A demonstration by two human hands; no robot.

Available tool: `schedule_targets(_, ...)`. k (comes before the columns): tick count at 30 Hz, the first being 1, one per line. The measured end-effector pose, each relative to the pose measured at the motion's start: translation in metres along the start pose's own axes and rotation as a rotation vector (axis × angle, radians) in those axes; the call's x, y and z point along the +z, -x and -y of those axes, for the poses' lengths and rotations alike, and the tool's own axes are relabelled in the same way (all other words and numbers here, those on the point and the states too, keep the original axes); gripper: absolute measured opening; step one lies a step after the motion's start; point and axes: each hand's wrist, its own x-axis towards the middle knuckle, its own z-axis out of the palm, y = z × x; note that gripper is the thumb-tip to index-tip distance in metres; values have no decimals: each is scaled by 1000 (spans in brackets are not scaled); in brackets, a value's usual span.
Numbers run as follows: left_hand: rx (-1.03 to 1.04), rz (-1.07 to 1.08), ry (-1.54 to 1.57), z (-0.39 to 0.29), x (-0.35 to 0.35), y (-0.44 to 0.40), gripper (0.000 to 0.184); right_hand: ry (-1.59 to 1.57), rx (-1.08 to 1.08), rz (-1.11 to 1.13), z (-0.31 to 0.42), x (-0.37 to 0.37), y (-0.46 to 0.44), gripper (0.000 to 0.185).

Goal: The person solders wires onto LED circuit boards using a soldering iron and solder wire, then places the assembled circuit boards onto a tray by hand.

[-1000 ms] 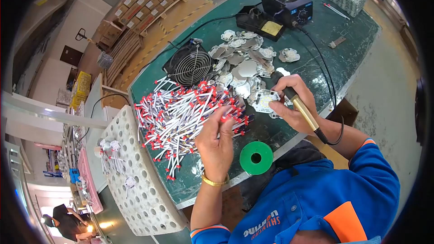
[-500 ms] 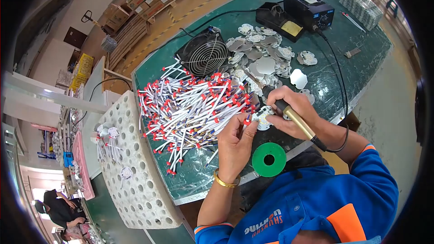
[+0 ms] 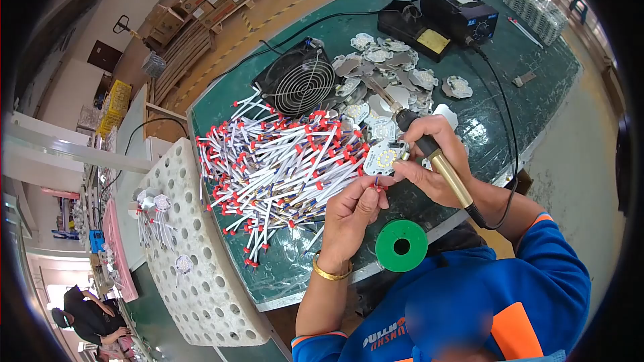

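Observation:
My left hand [image 3: 353,212], with a gold bracelet at the wrist, pinches a small wire lead with a red end [image 3: 378,186]. My right hand [image 3: 439,161] holds a soldering iron [image 3: 443,171] by its black and gold handle, its tip pointing up and left over the boards. The same hand's fingers grip the edge of a white LED board [image 3: 384,158], just above my left fingertips. Left of my hands lies a heap of white wire leads with red ends [image 3: 288,167]. Metal boards [image 3: 396,70] are piled beyond. A green solder spool [image 3: 401,246] sits near the table edge.
A black fan [image 3: 302,84] stands behind the leads. Farther back are a soldering station [image 3: 459,13], an iron stand with yellow sponge [image 3: 433,41] and stacked metal parts [image 3: 535,12]. A white perforated panel [image 3: 201,255] is at left. Another person [image 3: 94,315] sits at lower left.
Over the last second, my left hand moved right from the heap to beside the board, holding a lead. Since half a second ago it dropped slightly below the board, which now shows more fully.

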Motion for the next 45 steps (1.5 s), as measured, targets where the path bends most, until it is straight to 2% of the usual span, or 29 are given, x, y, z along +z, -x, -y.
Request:
schedule_targets(10, -5, 17, -43, -1, 0, 0, 30, 122, -102, 25, 1, -1, -1, 33)
schedule_targets(20, -54, 26, -77, -1, -2, 0, 28, 130, -110, 43, 5, -1, -2, 32)
schedule_targets(23, -76, 8, -30, 1, -2, 0, 26, 205, -211, 79, 8, -2, -2, 32)
schedule_targets(26, -54, -8, -24, 2, -3, 2, 25, 181, -235, 164, 9, -2, 1, 32)
schedule_targets(29, -34, -27, -22, 3, -2, 2, 23, 199, -188, 96, 12, -2, 2, 31)
schedule_targets(31, 107, -69, -47, -1, 3, 2, 21, 223, -220, 38, 15, -3, 1, 31)
schedule_targets(33, 146, -95, -115, -5, 8, 5, 19, 162, -43, -14, 21, -4, 1, 30)
schedule_targets(37, 212, -195, -183, -5, 14, 7, 18, 179, -93, 65, 20, -6, 3, 34)
schedule_targets(42, 181, -180, -146, -5, 10, 9, 15, 179, -134, 126, 21, -6, 4, 35)
schedule_targets(45, 154, -159, -151, -6, 7, 9, 14, 191, -231, 146, 17, -4, 2, 36)
